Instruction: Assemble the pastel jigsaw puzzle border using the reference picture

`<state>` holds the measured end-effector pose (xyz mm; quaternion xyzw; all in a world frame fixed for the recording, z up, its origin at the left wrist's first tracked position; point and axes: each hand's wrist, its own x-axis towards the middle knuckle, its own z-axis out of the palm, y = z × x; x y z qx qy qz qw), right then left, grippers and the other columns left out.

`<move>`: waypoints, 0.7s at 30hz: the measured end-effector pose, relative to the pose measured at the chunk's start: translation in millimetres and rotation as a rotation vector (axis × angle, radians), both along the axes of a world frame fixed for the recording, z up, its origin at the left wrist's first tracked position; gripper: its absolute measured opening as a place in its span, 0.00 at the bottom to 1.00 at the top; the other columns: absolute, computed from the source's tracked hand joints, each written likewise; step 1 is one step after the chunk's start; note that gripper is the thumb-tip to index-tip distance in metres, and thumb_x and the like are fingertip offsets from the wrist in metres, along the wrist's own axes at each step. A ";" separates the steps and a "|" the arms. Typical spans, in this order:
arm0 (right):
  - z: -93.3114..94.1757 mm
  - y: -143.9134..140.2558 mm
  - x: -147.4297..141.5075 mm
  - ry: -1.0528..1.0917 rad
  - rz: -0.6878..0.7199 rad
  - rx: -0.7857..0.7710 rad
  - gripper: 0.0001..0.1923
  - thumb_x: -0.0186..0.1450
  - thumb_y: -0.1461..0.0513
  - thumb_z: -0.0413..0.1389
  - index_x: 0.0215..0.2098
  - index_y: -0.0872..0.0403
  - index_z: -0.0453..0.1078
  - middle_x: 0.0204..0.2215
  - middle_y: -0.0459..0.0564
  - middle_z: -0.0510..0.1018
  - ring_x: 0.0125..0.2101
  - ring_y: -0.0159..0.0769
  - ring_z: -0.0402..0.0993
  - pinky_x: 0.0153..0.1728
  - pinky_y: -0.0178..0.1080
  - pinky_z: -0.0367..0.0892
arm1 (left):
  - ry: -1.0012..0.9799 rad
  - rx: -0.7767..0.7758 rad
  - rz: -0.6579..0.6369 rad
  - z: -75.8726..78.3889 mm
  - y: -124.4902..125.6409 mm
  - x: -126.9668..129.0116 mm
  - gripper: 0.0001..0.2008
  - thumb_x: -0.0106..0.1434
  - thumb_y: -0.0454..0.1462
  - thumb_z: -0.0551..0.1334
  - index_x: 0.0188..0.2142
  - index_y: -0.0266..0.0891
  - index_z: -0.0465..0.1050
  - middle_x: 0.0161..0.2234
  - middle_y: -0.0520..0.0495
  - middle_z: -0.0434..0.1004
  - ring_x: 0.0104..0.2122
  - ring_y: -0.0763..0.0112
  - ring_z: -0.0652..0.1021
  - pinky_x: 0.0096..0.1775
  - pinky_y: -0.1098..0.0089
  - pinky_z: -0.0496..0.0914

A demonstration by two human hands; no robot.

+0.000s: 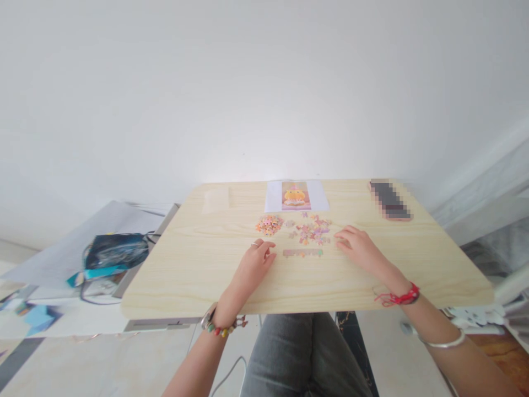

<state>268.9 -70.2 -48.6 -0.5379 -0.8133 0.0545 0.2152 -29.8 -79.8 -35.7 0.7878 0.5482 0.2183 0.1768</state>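
My left hand (257, 261) rests on the table just left of a joined strip of puzzle pieces (302, 252), its fingers loosely bent and apart, nothing visible in them. Right of the loose puzzle pieces (312, 230), my right hand (359, 246) lies with slightly curved fingers, fingertips close to the spread's edge; I see nothing held there. A denser heap of puzzle pieces (269, 224) sits beyond my left fingertips. Behind the pieces lies a white sheet with a printed picture (295, 196) of a yellow figure.
A phone (390, 199) lies at the table's back right. Thin translucent packaging (216, 200) is at the back left. The wooden table (198, 259) meets a white wall. Left of the table, a dark bag (117, 251) with a strap rests on a lower surface.
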 end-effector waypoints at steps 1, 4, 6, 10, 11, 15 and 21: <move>-0.8 0.6 -1.5 -0.003 0.007 -0.002 0.08 0.62 0.63 0.51 0.36 0.55 0.71 0.34 0.51 0.74 0.36 0.38 0.71 0.38 0.41 0.64 | 0.001 0.000 -0.001 0.0 -1.2 0.3 0.10 0.57 0.30 0.55 0.39 0.36 0.70 0.29 0.49 0.68 0.28 0.71 0.72 0.36 0.68 0.68; -1.1 3.1 -8.0 0.011 0.035 -0.008 0.08 0.61 0.63 0.52 0.38 0.54 0.70 0.35 0.51 0.73 0.37 0.38 0.70 0.38 0.40 0.65 | 0.008 -0.008 -0.011 -1.7 -5.2 1.8 0.10 0.58 0.31 0.55 0.39 0.37 0.70 0.30 0.49 0.69 0.28 0.72 0.72 0.36 0.68 0.68; -0.4 5.4 -11.5 0.028 0.058 -0.025 0.06 0.61 0.64 0.52 0.36 0.54 0.69 0.35 0.51 0.72 0.35 0.37 0.70 0.37 0.39 0.65 | 0.021 -0.021 -0.017 -3.2 -7.6 2.1 0.10 0.58 0.31 0.55 0.39 0.37 0.70 0.30 0.48 0.69 0.29 0.71 0.73 0.36 0.68 0.68; 0.2 8.8 -12.0 0.045 0.075 -0.070 0.03 0.61 0.66 0.52 0.31 0.54 0.67 0.32 0.49 0.71 0.33 0.35 0.70 0.36 0.38 0.64 | 0.028 -0.048 -0.011 -4.7 -10.5 1.0 0.10 0.58 0.31 0.54 0.39 0.37 0.70 0.31 0.48 0.69 0.30 0.71 0.73 0.36 0.69 0.68; -0.1 8.8 -11.1 0.045 0.073 -0.072 0.03 0.60 0.66 0.52 0.30 0.54 0.67 0.32 0.49 0.71 0.33 0.35 0.70 0.35 0.38 0.64 | 0.027 -0.055 -0.009 -4.7 -11.0 0.9 0.10 0.59 0.31 0.54 0.39 0.36 0.70 0.31 0.47 0.69 0.30 0.71 0.73 0.36 0.69 0.68; -2.4 3.8 -6.7 0.054 0.048 -0.034 0.01 0.60 0.65 0.53 0.30 0.54 0.65 0.31 0.49 0.71 0.32 0.35 0.70 0.35 0.38 0.64 | 0.022 -0.082 -0.008 -4.4 -12.2 2.2 0.10 0.59 0.31 0.54 0.38 0.36 0.70 0.32 0.47 0.69 0.29 0.70 0.73 0.36 0.69 0.67; -3.8 -8.6 -4.7 0.006 -0.019 0.040 0.03 0.61 0.63 0.52 0.29 0.54 0.65 0.31 0.50 0.72 0.33 0.37 0.70 0.35 0.40 0.64 | 0.012 -0.077 -0.004 -5.6 -12.8 4.0 0.10 0.59 0.32 0.54 0.39 0.37 0.70 0.32 0.47 0.70 0.30 0.70 0.73 0.36 0.68 0.67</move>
